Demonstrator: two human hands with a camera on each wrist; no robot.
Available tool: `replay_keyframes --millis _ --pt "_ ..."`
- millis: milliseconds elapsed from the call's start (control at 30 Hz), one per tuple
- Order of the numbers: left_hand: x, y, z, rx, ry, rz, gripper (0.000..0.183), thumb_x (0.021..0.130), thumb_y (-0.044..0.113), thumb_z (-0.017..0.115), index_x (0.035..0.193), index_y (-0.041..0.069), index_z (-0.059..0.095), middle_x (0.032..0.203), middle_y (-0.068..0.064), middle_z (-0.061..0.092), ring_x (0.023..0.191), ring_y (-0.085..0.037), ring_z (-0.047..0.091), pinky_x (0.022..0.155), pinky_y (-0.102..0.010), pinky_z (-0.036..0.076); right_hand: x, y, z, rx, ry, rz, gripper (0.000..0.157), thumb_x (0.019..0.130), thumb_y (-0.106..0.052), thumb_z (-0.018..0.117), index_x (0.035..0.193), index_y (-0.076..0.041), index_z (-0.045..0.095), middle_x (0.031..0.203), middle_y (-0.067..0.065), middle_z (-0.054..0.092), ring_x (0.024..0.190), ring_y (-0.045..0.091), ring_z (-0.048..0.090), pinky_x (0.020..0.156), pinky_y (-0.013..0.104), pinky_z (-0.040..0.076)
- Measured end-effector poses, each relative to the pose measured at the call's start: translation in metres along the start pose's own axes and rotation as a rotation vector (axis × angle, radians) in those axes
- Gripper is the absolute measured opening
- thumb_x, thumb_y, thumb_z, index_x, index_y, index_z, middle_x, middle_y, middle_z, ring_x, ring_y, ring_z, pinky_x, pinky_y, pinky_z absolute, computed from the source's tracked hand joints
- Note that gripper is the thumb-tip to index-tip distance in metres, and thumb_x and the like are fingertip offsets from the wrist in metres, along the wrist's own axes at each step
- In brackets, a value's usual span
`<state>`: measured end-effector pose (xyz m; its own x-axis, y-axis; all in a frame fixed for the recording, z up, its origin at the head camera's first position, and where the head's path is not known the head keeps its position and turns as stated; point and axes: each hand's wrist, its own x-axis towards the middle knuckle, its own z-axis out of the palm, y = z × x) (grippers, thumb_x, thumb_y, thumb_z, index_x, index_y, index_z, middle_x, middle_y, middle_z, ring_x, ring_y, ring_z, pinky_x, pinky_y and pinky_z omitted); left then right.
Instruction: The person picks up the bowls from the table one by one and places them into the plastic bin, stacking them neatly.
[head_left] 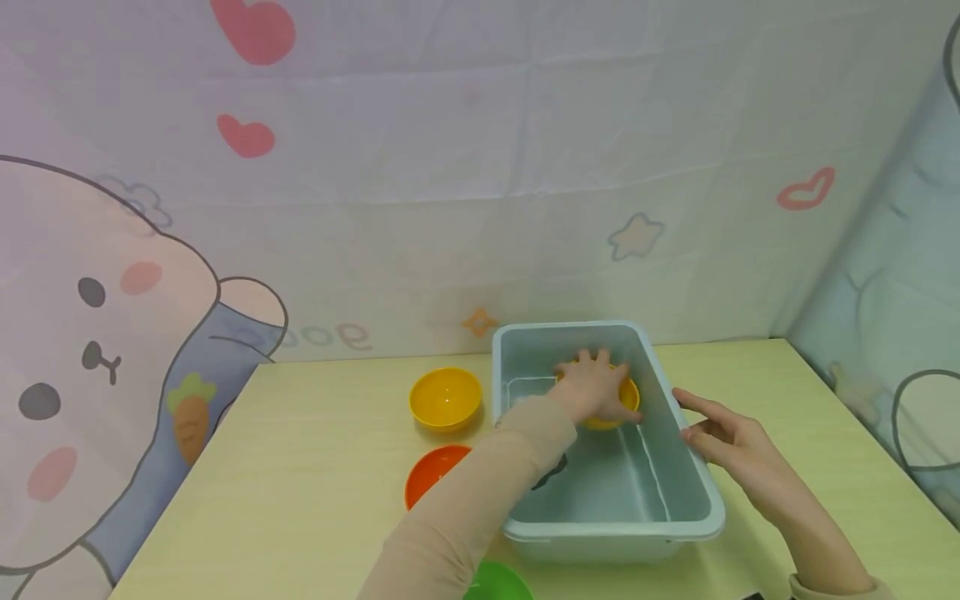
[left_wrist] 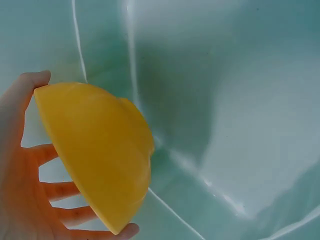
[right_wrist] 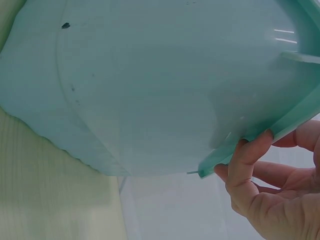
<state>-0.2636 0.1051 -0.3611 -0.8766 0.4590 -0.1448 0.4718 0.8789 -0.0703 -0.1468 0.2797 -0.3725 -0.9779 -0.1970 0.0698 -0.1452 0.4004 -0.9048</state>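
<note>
Inside the pale blue-green plastic bin (head_left: 611, 492), towards its far end, my left hand (head_left: 592, 390) holds a yellow bowl (head_left: 630, 397) from above, fingers spread round the rim. In the left wrist view the bowl (left_wrist: 100, 150) is seen side-on, with the thumb at one end of its rim and fingertips at the other. My right hand (head_left: 738, 454) grips the bin's right rim from outside. The right wrist view shows bent fingers (right_wrist: 247, 157) at the rim's edge and the outer wall of the bin (right_wrist: 150, 90).
Left of the bin a second yellow bowl (head_left: 446, 400) stands on the light wooden table (head_left: 300, 483). Nearer are an orange-red bowl (head_left: 431, 475), partly behind my left sleeve, and a green bowl (head_left: 498, 583) cut off by the frame's bottom. A printed cloth (head_left: 420, 208) hangs behind.
</note>
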Motion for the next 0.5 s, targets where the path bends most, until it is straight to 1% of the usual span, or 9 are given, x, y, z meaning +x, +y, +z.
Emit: replay_keyframes --millis 200,500 --pt "0.0006 -0.0006 0.0033 -0.008 -0.019 0.016 0.079 0.079 0.073 0.056 0.146 0.036 0.037 0.146 0.0 0.039 0.128 -0.027 0.043 0.096 -0.056 0.045 0.0 0.0011 0.0005 0.006 -0.003 -0.001 0.056 0.1 -0.021 0.051 0.149 -0.001 0.031 0.097 -0.001 0.067 0.086 0.005 0.062 0.075 0.021 0.051" --pt "0.0022 -0.0022 0.0067 -0.006 -0.08 0.041 0.077 0.079 0.071 0.059 0.145 0.036 0.039 0.144 0.001 0.041 0.125 -0.025 0.043 0.098 -0.054 0.044 0.0001 0.0022 0.0003 -0.01 0.008 -0.012 0.056 0.1 -0.021 0.051 0.149 -0.002 0.031 0.096 -0.001 0.067 0.085 0.005 0.062 0.075 0.02 0.05"
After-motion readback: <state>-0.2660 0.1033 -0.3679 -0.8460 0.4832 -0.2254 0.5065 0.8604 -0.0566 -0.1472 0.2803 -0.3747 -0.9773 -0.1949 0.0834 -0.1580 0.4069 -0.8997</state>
